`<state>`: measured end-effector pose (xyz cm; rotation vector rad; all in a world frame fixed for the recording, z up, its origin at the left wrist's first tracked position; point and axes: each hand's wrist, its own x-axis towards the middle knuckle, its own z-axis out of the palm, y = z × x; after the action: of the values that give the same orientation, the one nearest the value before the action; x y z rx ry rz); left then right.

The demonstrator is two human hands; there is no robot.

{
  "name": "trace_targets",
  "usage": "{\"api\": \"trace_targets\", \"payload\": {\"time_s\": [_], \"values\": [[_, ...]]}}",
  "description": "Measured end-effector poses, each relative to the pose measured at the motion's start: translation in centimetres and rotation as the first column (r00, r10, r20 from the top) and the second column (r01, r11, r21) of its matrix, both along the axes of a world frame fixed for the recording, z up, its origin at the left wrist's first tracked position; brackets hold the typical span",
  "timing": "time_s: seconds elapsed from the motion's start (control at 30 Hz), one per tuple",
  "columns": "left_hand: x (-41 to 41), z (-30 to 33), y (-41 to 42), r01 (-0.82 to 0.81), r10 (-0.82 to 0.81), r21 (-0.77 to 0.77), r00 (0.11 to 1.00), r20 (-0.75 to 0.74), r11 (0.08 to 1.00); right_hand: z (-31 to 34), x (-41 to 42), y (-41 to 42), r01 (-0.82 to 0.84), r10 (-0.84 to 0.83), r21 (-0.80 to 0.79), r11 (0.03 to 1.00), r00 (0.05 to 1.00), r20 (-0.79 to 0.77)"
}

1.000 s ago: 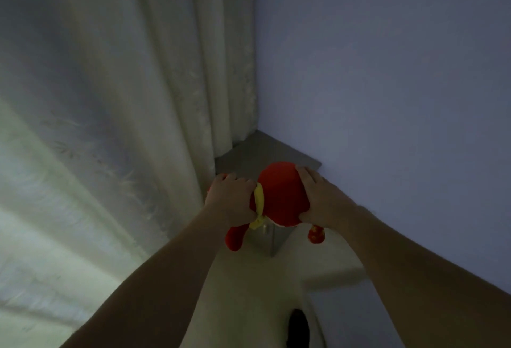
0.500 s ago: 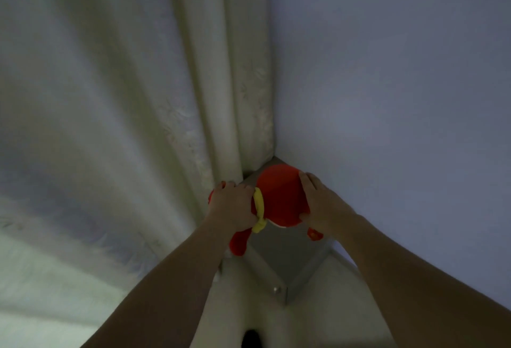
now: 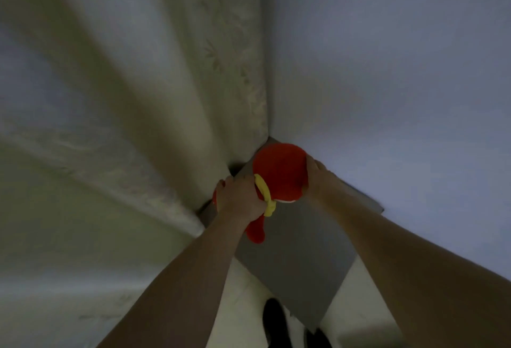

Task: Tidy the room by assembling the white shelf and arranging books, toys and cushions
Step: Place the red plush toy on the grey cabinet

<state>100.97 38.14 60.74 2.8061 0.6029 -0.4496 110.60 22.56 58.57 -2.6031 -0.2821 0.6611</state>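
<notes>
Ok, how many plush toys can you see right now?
1: a red toy on the grey shelf top in the corner, held between left hand and right hand. Others may be out of view.

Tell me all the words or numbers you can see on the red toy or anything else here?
None: no words, numbers or signs can be read.
The red plush toy and its yellow band are plain.
The curtain has only a faint leaf pattern.
The wall and the grey shelf top are bare.
</notes>
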Motion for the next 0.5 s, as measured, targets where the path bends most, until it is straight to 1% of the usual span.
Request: {"api": "trace_targets", "payload": {"time_s": [0.07,0.13,0.27,0.37,0.43,0.5], "values": [[2.3,-3.5,1.2,0.003,-0.003,0.001,1.000,-0.004,1.000,-3.8,2.1,0.9,0.023,-0.021,0.025,0.999,0.998,-0.054],[4.5,-7.1,2.1,0.001,-0.001,0.004,1.000,0.000,1.000,-7.6,3.7,1.5,-0.015,0.017,0.047,0.999,1.000,-0.025],[7.8,-12.7,3.3,-0.011,0.011,-0.003,0.998,0.055,1.000,-13.5,6.2,3.3,0.009,-0.016,0.152,0.988,0.999,0.042],[9.3,-16.1,4.0,-0.024,0.024,0.002,0.996,0.092,1.000,-16.6,7.8,4.0,-0.023,0.012,0.144,0.989,0.997,0.078],[10.1,-17.8,4.0,-0.013,0.009,0.027,0.993,0.115,1.000,-17.9,8.4,3.9,-0.057,0.052,0.092,0.994,0.997,0.055],[10.5,-18.7,3.9,-0.008,0.005,0.021,0.992,0.126,1.000,-18.3,8.5,3.8,-0.097,0.095,0.068,0.993,0.995,0.024]]}}
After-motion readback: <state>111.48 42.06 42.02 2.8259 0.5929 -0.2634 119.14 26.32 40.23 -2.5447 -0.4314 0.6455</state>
